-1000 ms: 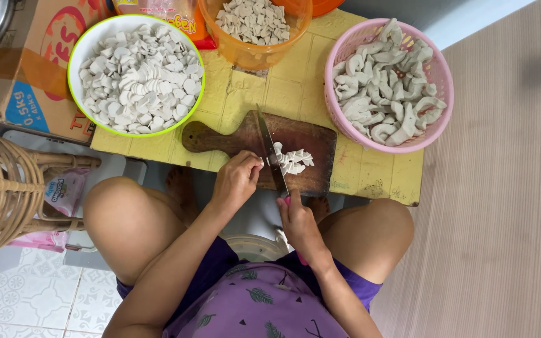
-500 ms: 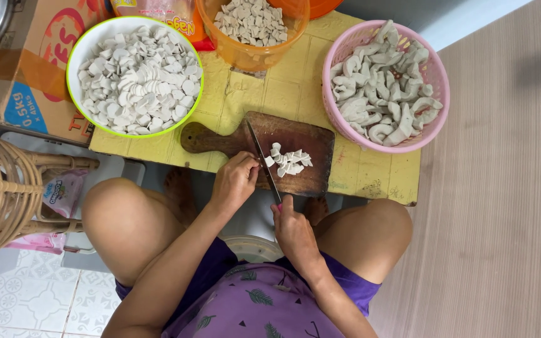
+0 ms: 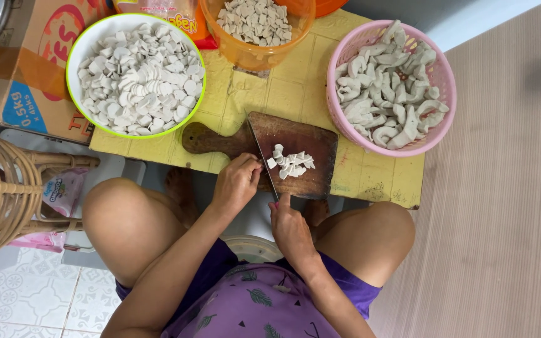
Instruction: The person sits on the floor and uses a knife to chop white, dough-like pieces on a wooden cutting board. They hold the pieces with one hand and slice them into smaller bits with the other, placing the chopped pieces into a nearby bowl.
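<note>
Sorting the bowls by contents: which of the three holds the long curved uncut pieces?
The pink basket at the table's right end; the green-rimmed white bowl and orange bowl hold only small cut slices.

On the low table [image 3: 370, 181], the cutting board [image 3: 320, 181] lies at the near edge bearing cut pieces [image 3: 291, 164] just right of the knife [image 3: 264, 156], with one bowl [image 3: 73, 59] at the far left corner, a tub [image 3: 255, 56] at the far edge, and a basket [image 3: 339, 119] at the far right corner.

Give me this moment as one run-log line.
right hand: holds knife | left hand: on cutting board edge | cut pieces: heaped right of blade | pink basket: uncut pieces
</note>
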